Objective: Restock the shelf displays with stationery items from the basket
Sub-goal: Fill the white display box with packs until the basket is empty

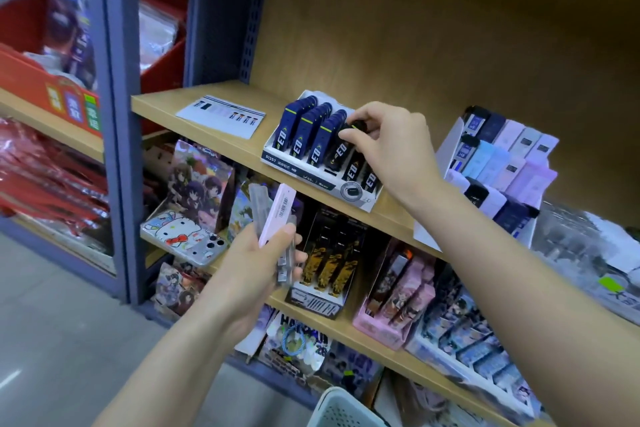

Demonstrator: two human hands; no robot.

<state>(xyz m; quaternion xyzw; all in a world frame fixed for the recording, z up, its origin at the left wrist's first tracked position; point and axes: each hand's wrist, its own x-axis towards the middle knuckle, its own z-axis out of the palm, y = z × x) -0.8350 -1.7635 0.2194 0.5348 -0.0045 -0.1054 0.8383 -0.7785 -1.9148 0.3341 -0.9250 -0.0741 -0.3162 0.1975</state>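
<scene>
Seemingly light, stiff and slick, the black case (346, 140) is pinched at its top end by the right hand (388, 142), in the display box (311, 178) on the shelf (162, 99); left hand (256, 267) grips spare cases (277, 215).

The right hand (388, 146) pinches a black flat case (341, 149) in the white cardboard display box (298, 168); the left hand (256, 274) grips a pink flat case (280, 215) and clear plastic cases (258, 199).
</scene>
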